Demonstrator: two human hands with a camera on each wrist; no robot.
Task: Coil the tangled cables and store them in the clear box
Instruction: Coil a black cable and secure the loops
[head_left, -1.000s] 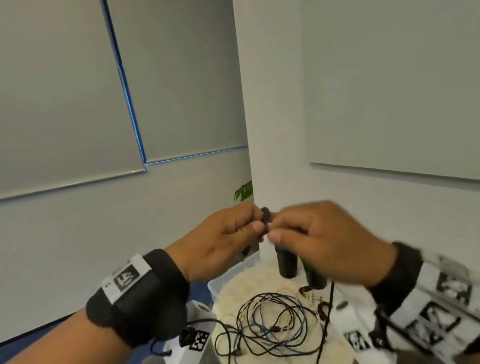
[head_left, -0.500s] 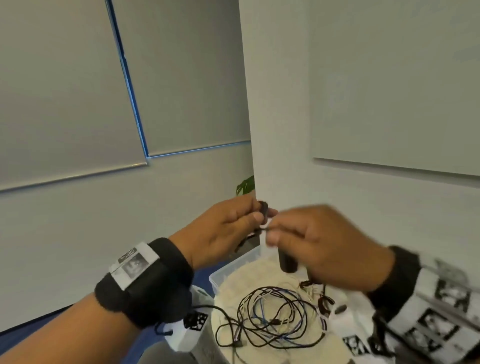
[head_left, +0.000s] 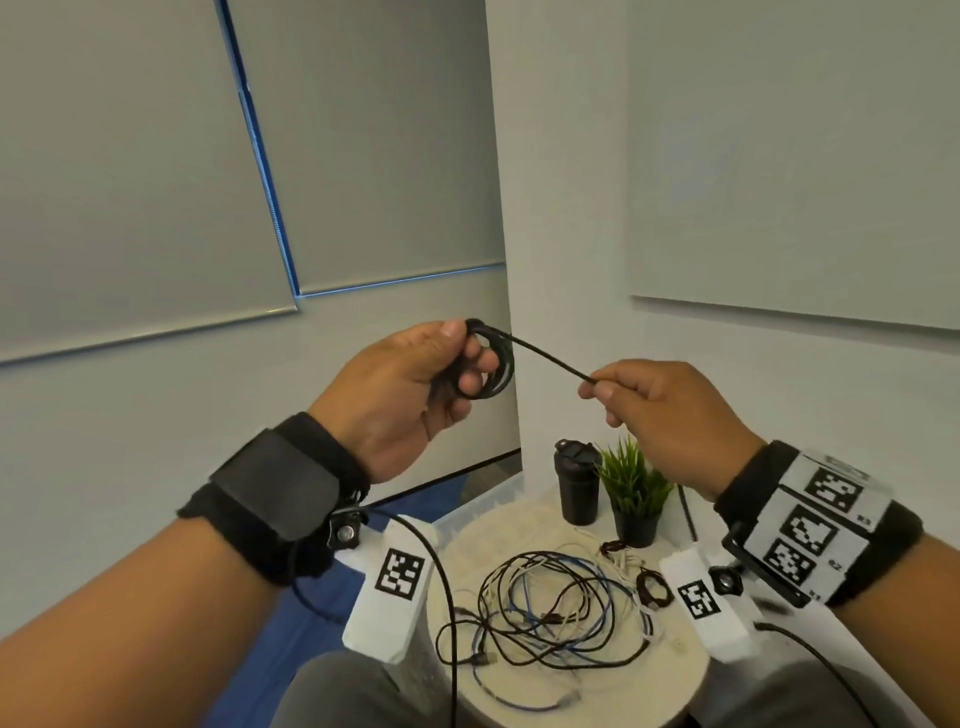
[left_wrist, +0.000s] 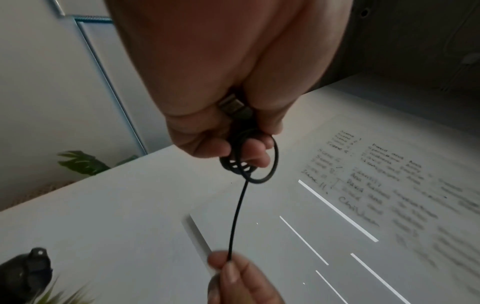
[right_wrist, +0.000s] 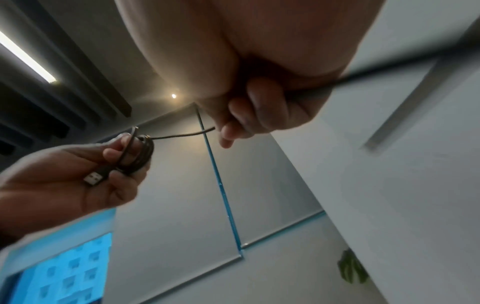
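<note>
Held up in front of me, a small coil of black cable sits in my left hand, thumb on top and fingers through the loops. Its USB plug lies against the palm. A taut stretch of the same cable runs to my right hand, which pinches it between thumb and forefinger. In the right wrist view the cable leaves that hand toward the right. Below, a tangle of black, blue and white cables lies on the round white table. The clear box shows behind the table's left edge.
A black tumbler and a small potted plant stand at the table's far side. Two small dark cable bundles lie right of the tangle. A white wall and a whiteboard are close behind; blue floor is at the left.
My hands were together at the coil; the right hand has drawn away to the right, stretching a length of cable between them. The view has tilted down, showing the tumbler and plant.
</note>
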